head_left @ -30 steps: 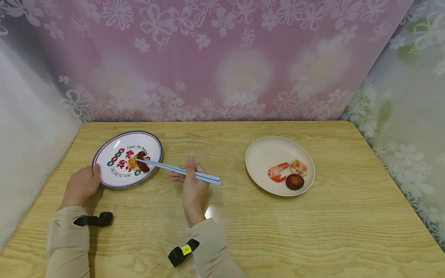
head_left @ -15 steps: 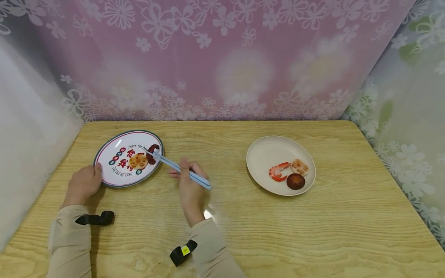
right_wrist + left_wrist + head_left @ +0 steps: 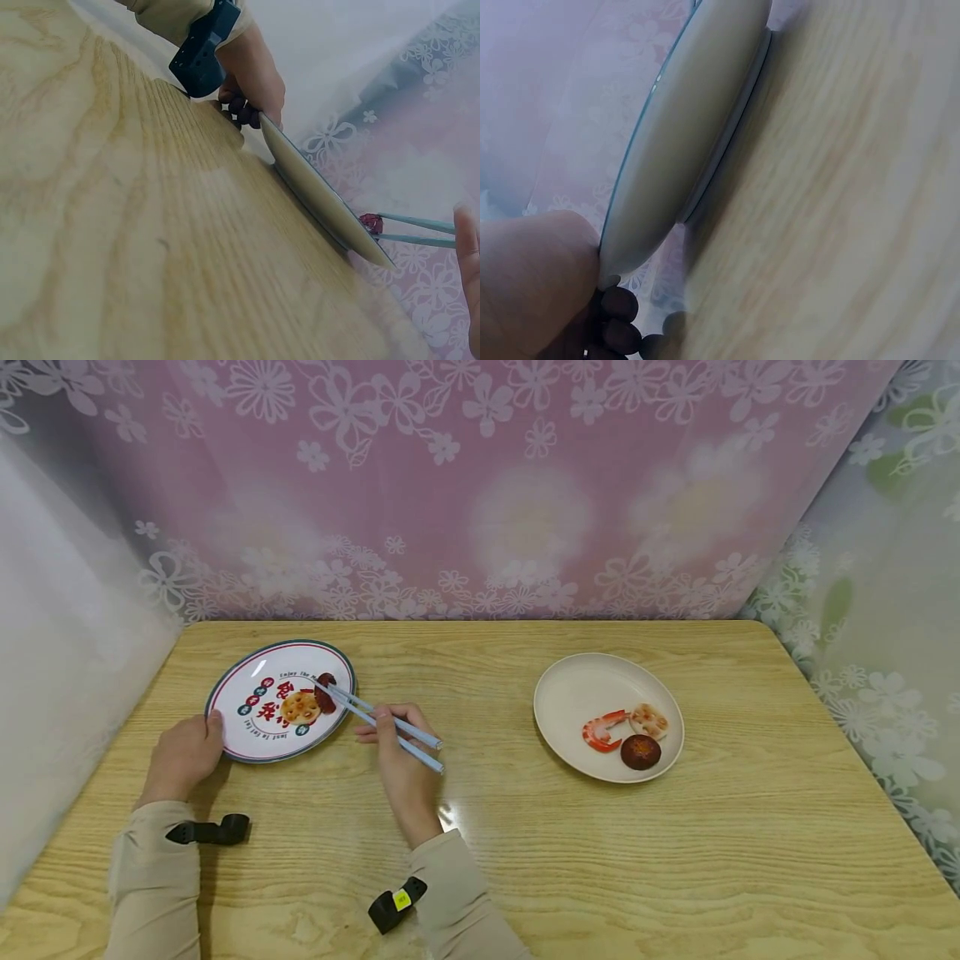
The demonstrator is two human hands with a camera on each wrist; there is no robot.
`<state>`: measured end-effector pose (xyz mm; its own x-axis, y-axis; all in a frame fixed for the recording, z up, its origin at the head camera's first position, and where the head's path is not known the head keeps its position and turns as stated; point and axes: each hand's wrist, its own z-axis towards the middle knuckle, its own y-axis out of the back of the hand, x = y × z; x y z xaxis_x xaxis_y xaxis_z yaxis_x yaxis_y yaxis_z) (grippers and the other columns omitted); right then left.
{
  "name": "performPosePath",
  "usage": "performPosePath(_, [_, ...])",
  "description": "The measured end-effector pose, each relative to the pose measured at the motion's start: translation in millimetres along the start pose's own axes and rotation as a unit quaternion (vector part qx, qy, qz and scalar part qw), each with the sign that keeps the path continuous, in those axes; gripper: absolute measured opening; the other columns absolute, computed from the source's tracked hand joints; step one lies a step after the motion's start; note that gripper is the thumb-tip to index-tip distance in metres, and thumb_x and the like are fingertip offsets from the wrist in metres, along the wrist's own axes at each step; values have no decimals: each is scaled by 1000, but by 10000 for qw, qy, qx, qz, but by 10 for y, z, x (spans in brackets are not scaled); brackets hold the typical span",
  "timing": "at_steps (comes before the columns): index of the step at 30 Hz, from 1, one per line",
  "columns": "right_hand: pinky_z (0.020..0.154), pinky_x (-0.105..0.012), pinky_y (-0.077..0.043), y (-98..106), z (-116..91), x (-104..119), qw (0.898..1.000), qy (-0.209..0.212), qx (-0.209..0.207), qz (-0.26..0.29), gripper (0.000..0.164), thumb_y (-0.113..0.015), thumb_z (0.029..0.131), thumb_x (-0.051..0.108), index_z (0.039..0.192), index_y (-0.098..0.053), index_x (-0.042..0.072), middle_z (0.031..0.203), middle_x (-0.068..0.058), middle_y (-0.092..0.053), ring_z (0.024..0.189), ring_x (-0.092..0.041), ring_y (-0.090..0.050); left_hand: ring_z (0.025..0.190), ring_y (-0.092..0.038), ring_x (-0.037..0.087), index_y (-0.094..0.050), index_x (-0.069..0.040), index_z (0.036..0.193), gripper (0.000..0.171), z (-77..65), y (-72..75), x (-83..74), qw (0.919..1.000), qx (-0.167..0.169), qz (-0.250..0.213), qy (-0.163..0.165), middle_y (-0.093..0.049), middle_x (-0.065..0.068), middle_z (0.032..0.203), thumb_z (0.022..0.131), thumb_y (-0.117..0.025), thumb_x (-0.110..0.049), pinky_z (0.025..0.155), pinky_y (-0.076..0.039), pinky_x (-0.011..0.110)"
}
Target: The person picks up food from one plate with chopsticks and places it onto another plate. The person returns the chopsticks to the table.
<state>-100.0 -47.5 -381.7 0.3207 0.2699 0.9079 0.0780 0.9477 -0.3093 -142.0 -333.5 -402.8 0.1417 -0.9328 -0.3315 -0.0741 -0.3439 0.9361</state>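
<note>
My left hand [image 3: 182,758] pinches the near left rim of a white oval plate [image 3: 303,656] with red lettering and a dark border, thumb on top and fingers beneath. In the left wrist view the plate's outer side [image 3: 682,112] stands over the wood, with the curled fingertips below its rim. My right hand [image 3: 405,768] holds a pair of light blue chopsticks [image 3: 420,754], spread apart. Their tips are at a dark brown mushroom piece [image 3: 325,697] on the plate's right side. Beside it lies a lotus root slice [image 3: 298,708], which the mushroom piece seems to touch.
On the right of the wooden table [image 3: 600,860] stands a cream plate [image 3: 577,685] bearing a shrimp [image 3: 602,732], a lotus root slice [image 3: 649,721] and a mushroom cap [image 3: 641,752]. A pink flowered curtain [image 3: 480,527] hangs behind the table.
The mushroom piece has moved right, off most of the lotus root slice. The chopsticks have gone from nearly together to spread, their back ends shifting left. My left hand stays on the plate rim.
</note>
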Motion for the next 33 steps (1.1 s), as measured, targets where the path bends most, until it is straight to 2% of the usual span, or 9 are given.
performPosePath(4, [65,-44,-55,19,33,-95,9993,78,-237,278,16,-51,97,-3,97,-54,-19,87,-35,-62,72,-51,-64,84,-53,53,-50,20,94,55,3,-7,9,10000,30,23,14,-51,37,90,104,-17,-24,71,-42,58])
performPosePath(9, [62,-38,-56,65,79,-233,9989,109,-355,287,16,-53,97,1,95,-56,-15,85,-31,-64,68,-50,-63,84,-53,52,-49,22,98,57,10,-8,18,10000,36,7,29,-51,38,92,104,-17,-25,72,-42,58])
performPosePath(13, [57,-39,-55,112,92,-226,9998,97,22,172,17,-54,97,2,92,-57,-15,85,-29,-66,64,-50,-62,82,-53,50,-49,22,98,58,15,-3,19,10000,17,-9,26,-51,37,92,104,-17,-25,71,-42,57])
performPosePath(18, [56,-43,-55,142,97,-216,9984,219,426,-315,19,-58,96,7,90,-61,-11,76,-26,-67,62,-40,-66,79,-52,46,-50,20,96,57,16,-3,24,10000,29,-37,16,-51,35,89,104,-17,-26,68,-41,55])
performPosePath(22, [56,-37,-55,122,80,-227,9919,576,588,-971,16,-61,95,12,92,-66,-3,75,-16,-69,64,-25,-69,81,-53,48,-50,20,96,57,10,-16,31,10000,12,-28,20,-51,36,91,104,-17,-26,69,-41,56])
performPosePath(25, [56,-25,-54,85,48,-236,9842,838,818,-1329,15,-61,95,12,93,-67,-2,77,-13,-69,66,-20,-69,80,-52,47,-51,19,95,56,9,-22,34,10000,-2,-24,43,-51,35,90,104,-17,-25,68,-41,55])
performPosePath(29, [55,-20,-51,38,9,-276,9799,850,1101,-1430,17,-60,96,14,93,-66,-2,78,-14,-70,67,-20,-69,79,-51,45,-50,20,95,57,4,-24,24,10000,9,-31,87,-51,35,89,104,-17,-26,68,-41,54])
performPosePath(33, [53,-21,-51,16,-3,-298,9796,733,1235,-1406,19,-59,97,16,92,-65,-1,79,-14,-71,67,-13,-68,79,-51,46,-49,21,97,57,-4,-15,8,9999,38,-28,129,-50,36,90,105,-17,-26,70,-41,55])
